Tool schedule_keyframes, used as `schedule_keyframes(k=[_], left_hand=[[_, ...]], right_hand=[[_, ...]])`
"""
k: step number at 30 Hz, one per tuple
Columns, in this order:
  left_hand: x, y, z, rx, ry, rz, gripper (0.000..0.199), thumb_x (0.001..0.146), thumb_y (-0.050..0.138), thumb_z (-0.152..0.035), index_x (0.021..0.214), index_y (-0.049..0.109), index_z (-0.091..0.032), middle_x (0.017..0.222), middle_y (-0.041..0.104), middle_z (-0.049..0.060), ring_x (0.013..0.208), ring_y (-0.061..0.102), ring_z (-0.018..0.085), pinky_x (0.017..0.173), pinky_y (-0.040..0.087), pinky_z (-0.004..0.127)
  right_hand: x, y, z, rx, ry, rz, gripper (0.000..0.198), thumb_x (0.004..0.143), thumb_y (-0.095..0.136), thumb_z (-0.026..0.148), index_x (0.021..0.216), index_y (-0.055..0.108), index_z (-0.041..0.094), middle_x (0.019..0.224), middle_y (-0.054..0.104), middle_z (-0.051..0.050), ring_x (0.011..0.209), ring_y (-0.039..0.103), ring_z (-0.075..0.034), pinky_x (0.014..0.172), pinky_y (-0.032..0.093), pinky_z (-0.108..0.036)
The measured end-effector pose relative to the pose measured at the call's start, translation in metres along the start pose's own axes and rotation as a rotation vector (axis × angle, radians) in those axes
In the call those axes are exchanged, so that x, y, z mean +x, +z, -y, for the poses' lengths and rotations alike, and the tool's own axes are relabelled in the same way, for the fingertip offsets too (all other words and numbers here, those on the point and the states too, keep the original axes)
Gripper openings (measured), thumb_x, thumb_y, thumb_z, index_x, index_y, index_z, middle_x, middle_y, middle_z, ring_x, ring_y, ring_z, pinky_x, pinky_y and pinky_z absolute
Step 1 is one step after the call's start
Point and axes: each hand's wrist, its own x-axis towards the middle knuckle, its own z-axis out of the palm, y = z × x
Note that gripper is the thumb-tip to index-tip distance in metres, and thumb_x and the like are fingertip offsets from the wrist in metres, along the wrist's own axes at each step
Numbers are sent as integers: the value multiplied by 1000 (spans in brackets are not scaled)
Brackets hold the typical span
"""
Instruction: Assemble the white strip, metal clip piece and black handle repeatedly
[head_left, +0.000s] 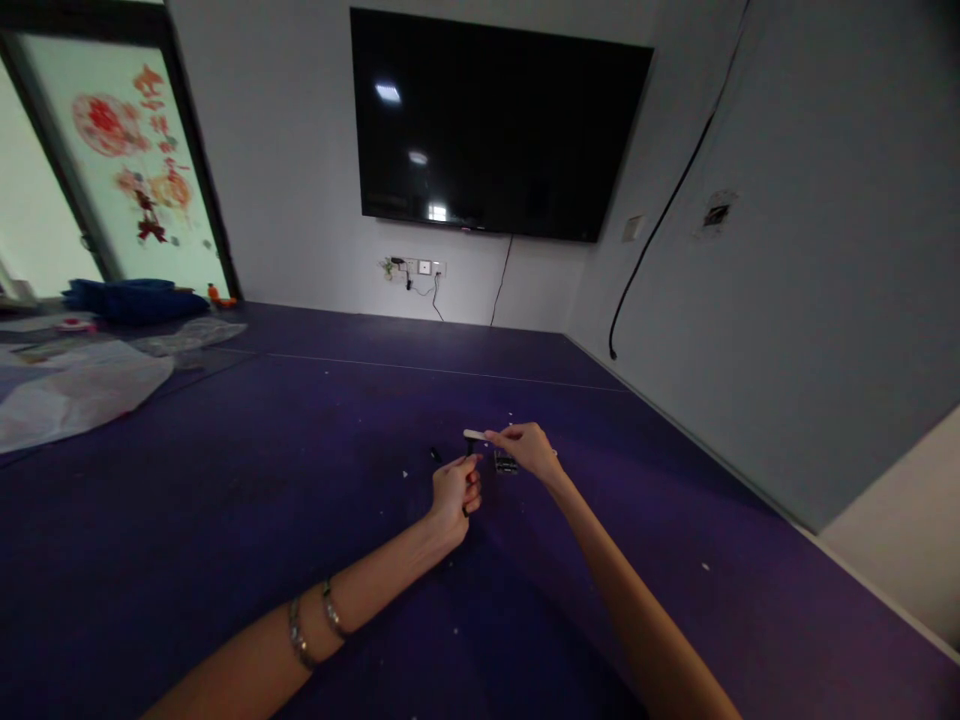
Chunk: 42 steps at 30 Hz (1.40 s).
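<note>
My left hand is closed around a slim black stick-like handle, whose upper end shows above the fingers. My right hand pinches one end of a small white strip. That strip lies across the top of the black handle and appears to touch it; whether the two are joined I cannot tell. Just below the right hand, a small black piece with pale markings rests on the purple surface. A tiny black part lies to the left of my left hand.
White scraps are scattered over the surface. Clear plastic sheeting and dark blue cloth lie at the far left. A wall-mounted television is ahead, and a black cable hangs along the right wall.
</note>
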Motion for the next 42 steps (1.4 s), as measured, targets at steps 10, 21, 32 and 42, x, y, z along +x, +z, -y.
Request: schedule_keyframes(k=[10,21,32,42], left_hand=[[0,0,1,-5,2,10,11,73,56,-21,79,54,-12,48,37,-9,30,21,0,32,9,18],[1,0,0,-4,-4,18,8,75,52,-19,78,54,-12,48,36,-8,30,22,1,32,9,18],[1,-1,0,-17,23,36,15,72,57,-24,81,54,-12,47,37,-9,29,21,0,32,9,18],[-7,6,-18,-20,176,153,25,68,64,-31,83,57,-11,46,38,-9,29,21,0,31,8,17]], right_hand=[[-1,-3,1,7,18,16,47,71,49,60,65,72,20,56,64,-2,54,57,-15,49,33,-23],[-2,-3,6,-28,22,-22,44,71,51,60,65,72,22,56,64,-2,56,57,-15,54,35,-24],[0,-6,-3,2,72,-14,48,69,50,62,63,70,19,54,60,-1,54,54,-13,49,31,-22],[7,-16,-19,162,92,-29,55,74,43,60,61,67,11,44,42,3,42,35,-8,43,22,-21]])
